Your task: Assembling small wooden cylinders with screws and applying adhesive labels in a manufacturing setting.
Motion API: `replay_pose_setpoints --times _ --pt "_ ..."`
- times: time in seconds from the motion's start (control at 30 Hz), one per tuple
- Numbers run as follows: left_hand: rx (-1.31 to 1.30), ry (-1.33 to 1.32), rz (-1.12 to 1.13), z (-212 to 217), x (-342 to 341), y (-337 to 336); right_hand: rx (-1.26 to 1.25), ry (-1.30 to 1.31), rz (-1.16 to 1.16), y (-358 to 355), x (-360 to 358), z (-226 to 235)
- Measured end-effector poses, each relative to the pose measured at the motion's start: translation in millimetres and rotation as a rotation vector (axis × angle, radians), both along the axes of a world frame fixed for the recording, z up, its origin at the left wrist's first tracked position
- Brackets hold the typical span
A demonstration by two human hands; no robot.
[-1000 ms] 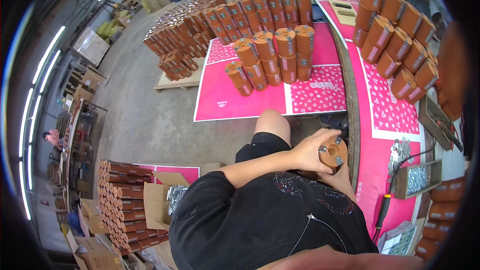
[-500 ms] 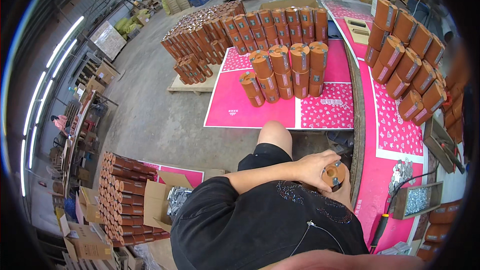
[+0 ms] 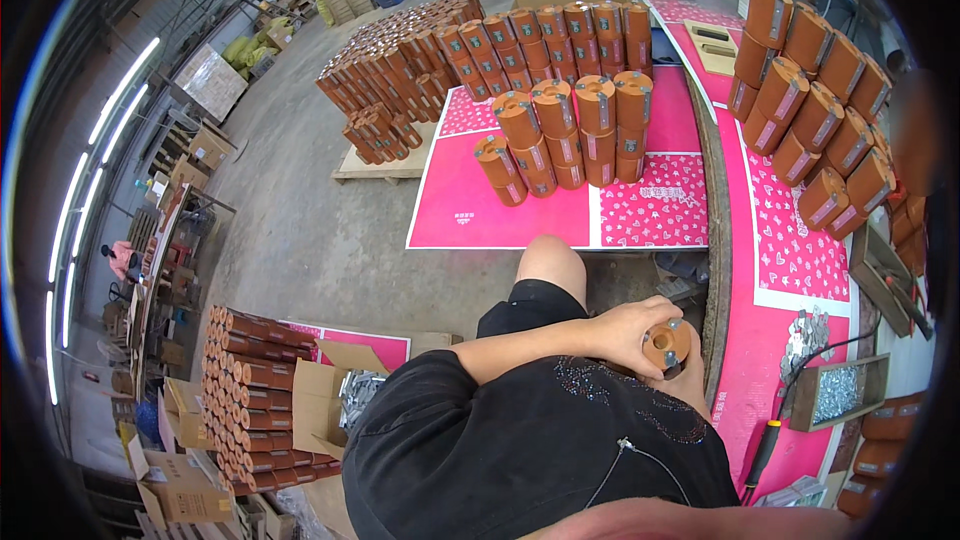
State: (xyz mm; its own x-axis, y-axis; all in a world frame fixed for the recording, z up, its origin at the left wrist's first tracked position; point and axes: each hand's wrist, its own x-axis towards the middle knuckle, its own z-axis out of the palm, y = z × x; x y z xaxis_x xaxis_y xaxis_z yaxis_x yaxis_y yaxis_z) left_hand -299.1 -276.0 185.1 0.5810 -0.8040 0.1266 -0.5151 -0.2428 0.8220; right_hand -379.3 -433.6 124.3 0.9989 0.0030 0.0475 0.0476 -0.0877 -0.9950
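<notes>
I sit at the edge of a table covered with pink sheets [image 3: 790,270]. My left hand [image 3: 625,333] wraps around a short orange-brown cylinder [image 3: 665,343] with a small metal fitting on its top, held over my lap. My right hand [image 3: 697,382] shows only in part, pressed against the cylinder from below and behind. Both hands are at the table's near edge.
Stacked cylinders stand on a pink sheet on the floor ahead [image 3: 570,130], on a pallet [image 3: 400,90] and on the table at right [image 3: 820,110]. A tray of metal parts [image 3: 835,390], loose clips [image 3: 808,332] and a black-handled tool [image 3: 762,450] lie nearby. An open carton [image 3: 320,400] and more cylinders [image 3: 250,390] sit at left.
The view has shifted, so the stacks ahead look closer. The cylinder stays in my hands and has sunk slightly toward my lap.
</notes>
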Motion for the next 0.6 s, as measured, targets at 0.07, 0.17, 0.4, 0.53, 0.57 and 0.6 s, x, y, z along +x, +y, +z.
replay_pose_setpoints --times 0.07,0.17,0.4,0.53,0.57,0.6 --pt "-0.018 0.014 -0.016 -0.3 2.4 -2.8 0.004 -0.012 -0.016 -3.2 1.9 -4.5" --pt "-0.02 0.007 -0.013 -4.1 2.8 -8.1 0.015 -0.008 0.0 -9.3 2.8 -8.0" --pt "0.02 -0.016 -0.046 -1.9 -0.2 -13.4 -0.072 -0.049 0.026 -19.3 -2.4 -9.3" --pt "-0.009 0.024 -0.058 -6.3 -1.5 -14.4 -0.115 -0.012 0.014 -18.1 -8.0 0.9" --pt "-0.008 0.032 -0.07 -7.4 -0.6 -14.4 -0.115 -0.004 0.003 -18.6 -6.8 -0.6" --pt "-0.037 0.003 -0.063 -8.5 -0.7 -15.8 -0.136 -0.02 0.004 -20.5 -7.6 -3.9"
